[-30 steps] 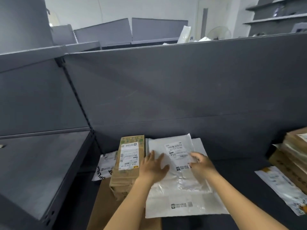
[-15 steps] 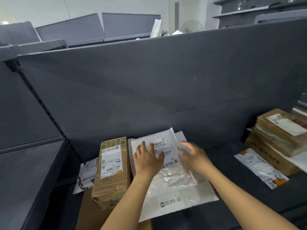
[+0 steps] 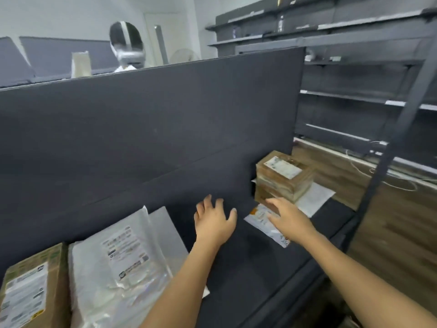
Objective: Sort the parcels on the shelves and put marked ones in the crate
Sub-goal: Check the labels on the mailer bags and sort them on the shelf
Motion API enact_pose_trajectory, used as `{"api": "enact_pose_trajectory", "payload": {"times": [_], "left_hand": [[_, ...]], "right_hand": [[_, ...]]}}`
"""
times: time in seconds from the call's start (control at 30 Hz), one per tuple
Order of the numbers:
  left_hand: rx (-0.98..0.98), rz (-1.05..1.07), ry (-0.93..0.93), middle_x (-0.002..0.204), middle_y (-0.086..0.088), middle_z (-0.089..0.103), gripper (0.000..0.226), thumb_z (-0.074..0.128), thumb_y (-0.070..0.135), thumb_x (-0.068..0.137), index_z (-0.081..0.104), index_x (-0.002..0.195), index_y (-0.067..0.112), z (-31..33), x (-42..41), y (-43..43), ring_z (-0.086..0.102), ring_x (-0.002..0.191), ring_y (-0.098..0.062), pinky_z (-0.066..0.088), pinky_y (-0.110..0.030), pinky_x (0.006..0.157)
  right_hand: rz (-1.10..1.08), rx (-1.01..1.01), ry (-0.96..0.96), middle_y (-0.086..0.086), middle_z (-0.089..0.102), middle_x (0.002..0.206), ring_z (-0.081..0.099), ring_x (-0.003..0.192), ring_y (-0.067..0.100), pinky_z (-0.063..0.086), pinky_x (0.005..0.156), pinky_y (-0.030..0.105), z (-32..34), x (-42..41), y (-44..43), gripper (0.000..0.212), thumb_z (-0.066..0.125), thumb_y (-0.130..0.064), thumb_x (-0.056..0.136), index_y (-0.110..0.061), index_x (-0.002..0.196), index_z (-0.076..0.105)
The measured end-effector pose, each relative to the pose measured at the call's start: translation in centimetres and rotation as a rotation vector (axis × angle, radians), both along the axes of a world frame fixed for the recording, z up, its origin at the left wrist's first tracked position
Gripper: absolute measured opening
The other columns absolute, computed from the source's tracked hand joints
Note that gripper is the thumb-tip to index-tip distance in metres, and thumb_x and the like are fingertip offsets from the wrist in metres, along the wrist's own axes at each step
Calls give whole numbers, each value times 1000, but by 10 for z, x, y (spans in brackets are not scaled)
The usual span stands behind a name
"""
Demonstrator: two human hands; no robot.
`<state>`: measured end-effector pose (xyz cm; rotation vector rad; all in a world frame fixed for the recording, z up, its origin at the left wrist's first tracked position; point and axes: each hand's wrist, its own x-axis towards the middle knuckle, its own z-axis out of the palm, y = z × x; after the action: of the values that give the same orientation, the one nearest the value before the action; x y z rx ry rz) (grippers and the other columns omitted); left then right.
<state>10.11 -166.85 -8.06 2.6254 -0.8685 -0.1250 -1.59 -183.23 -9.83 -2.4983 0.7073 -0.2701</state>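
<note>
On the dark shelf (image 3: 248, 261) a small white mailer with an orange corner (image 3: 259, 216) lies flat. My right hand (image 3: 289, 221) rests on it with fingers spread. My left hand (image 3: 214, 222) hovers open over the bare shelf, just left of the mailer, holding nothing. At the lower left lie white plastic mailers with labels (image 3: 123, 261) and a brown labelled carton (image 3: 30, 290). A stack of brown cardboard parcels (image 3: 283, 176) stands behind the small mailer on a white envelope (image 3: 314, 197). No crate shows.
A dark back panel (image 3: 153, 129) walls the shelf behind. Grey shelving racks (image 3: 354, 95) fill the right side, with a wooden floor (image 3: 397, 223) below. A person's head (image 3: 126, 43) shows above the panel. The shelf's front edge runs at lower right.
Both hands left the white plastic mailers and moved right along the shelf. My right hand now lies on the small orange-cornered mailer. The view swung right.
</note>
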Motion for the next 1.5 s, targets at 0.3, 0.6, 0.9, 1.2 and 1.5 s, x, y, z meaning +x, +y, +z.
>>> {"api": "enact_pose_trajectory", "payload": {"times": [0.3, 0.6, 0.9, 1.2, 1.5], "left_hand": [[43, -140, 62, 156, -6, 17, 61, 34, 53, 95, 31, 145, 19, -9, 8, -107, 16, 141, -30, 22, -43, 114], [-227, -35, 454, 152, -8, 32, 55, 42, 38, 97, 31, 146, 14, -27, 101, -213, 28, 140, -28, 26, -41, 111], [-525, -4, 936, 133, 3, 46, 39, 41, 20, 101, 38, 139, 11, -70, 148, -287, 45, 117, -13, 33, -26, 91], [-617, -47, 953, 112, -11, 62, 15, 51, 29, 95, 50, 104, 16, -79, 139, -265, 61, 103, -22, 50, -40, 91], [-820, 98, 862, 92, -13, 58, 24, 59, 25, 92, 42, 78, 15, -44, 112, -187, 58, 90, -26, 49, -49, 90]], "right_hand": [[-268, 62, 60, -1, 35, 149, 44, 129, 18, 42, 101, 36, -14, -57, -86, 54, 48, -40, 95, -22, 144, 33], [-587, 550, -111, 2, 32, 153, 37, 136, 21, 34, 104, 32, -43, -7, -146, 65, 48, -46, 94, -17, 148, 25], [-767, 968, -368, 7, 31, 153, 41, 134, 26, 43, 104, 40, -78, 63, -184, 69, 49, -45, 93, -18, 149, 20], [-774, 965, -466, -4, 52, 130, 51, 112, 16, 46, 94, 41, -71, 70, -152, 52, 45, -48, 94, -21, 138, 41], [-618, 951, -660, -2, 57, 126, 58, 111, 16, 46, 99, 45, -41, 55, -105, 28, 58, -51, 84, -38, 109, 53]]}}
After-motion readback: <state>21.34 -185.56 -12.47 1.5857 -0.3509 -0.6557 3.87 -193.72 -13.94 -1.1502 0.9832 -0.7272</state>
